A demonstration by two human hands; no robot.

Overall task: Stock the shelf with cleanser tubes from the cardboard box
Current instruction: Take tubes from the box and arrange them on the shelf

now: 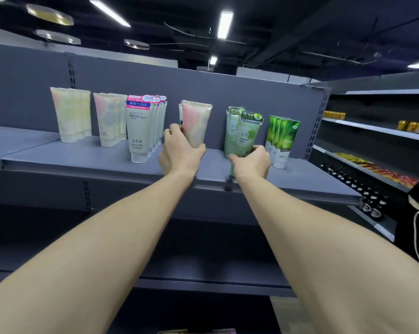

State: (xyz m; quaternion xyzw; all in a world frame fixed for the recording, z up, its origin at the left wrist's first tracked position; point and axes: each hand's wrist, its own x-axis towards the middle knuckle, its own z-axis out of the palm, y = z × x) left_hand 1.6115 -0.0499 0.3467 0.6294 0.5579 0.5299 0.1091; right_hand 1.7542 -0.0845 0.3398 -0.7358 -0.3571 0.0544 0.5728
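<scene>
Head view, shelf: we see a grey metal shelf [83, 155] at about chest height, carrying 6 groups of upright cleanser tubes, caps down.
Head view, left hand: our left hand [179, 155] has its fingers curled round the lower part of a pink-and-cream tube [196, 119], held upright near the middle of the shelf; another tube stands just behind it.
Head view, right hand: our right hand [252, 162] grips the bottom of a pale green seaweed tube [247, 133] at the front of its row, close to the shelf's front edge.
Head view, other stock: to the left stand a row of yellowish tubes [70, 114], a row of pink-patterned tubes [107, 119] and a row of white Facial tubes [138, 126]; bright green tubes [284, 138] stand just right of the seaweed row.
Head view, cardboard box: we cannot make it out.
Head view, surroundings: a neighbouring rack [377, 131] on the right holds yellow packs and dark bottles.
</scene>
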